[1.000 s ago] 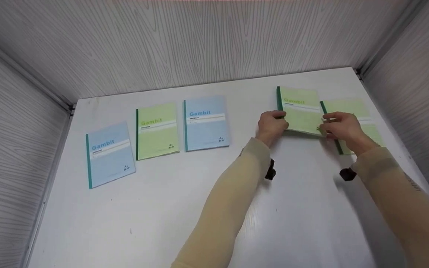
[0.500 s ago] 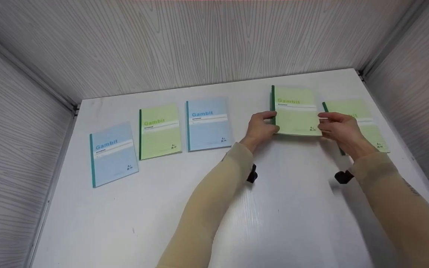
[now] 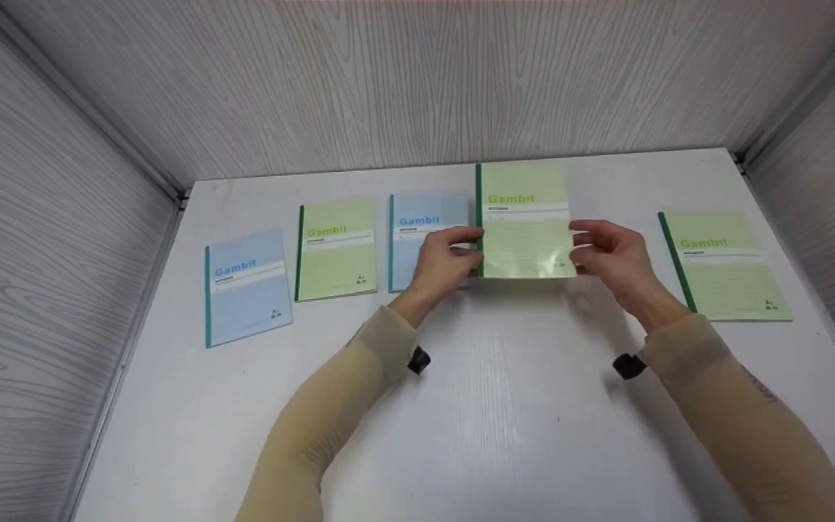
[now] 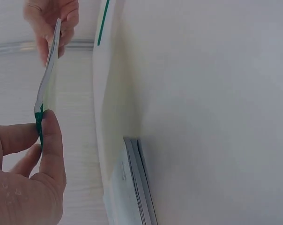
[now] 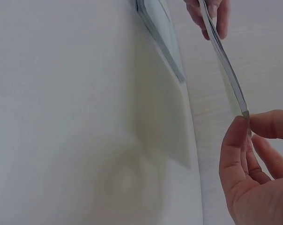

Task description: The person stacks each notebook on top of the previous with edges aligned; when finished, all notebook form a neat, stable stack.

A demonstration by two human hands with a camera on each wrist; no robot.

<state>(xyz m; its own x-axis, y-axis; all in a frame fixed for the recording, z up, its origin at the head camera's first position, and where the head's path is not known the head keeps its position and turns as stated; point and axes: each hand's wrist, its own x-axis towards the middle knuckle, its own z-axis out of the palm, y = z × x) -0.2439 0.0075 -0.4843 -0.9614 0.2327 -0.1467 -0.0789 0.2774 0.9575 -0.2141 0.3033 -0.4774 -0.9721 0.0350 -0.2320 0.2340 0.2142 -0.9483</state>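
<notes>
Between both hands a light green notebook (image 3: 526, 225) with a dark green spine is held up off the table. My left hand (image 3: 446, 264) pinches its spine edge near the lower corner. Opposite, my right hand (image 3: 617, 261) pinches the right edge. Seen edge-on in the left wrist view, the notebook (image 4: 48, 77) has the left hand's fingers on its green spine. In the right wrist view the notebook (image 5: 228, 70) bends slightly, clear of the tabletop. Partly behind the left hand and the held notebook lies a blue notebook (image 3: 425, 206).
On the white table (image 3: 490, 406), another green notebook (image 3: 334, 257) and a blue notebook (image 3: 247, 304) lie to the left. A further green notebook (image 3: 725, 279) lies at the right. Wood-grain panels (image 3: 446, 87) enclose the back and sides.
Both hands have carried the green notebook leftward from beside the right-hand green notebook, and it now overlaps the blue one in the head view. The head view has shifted slightly too.
</notes>
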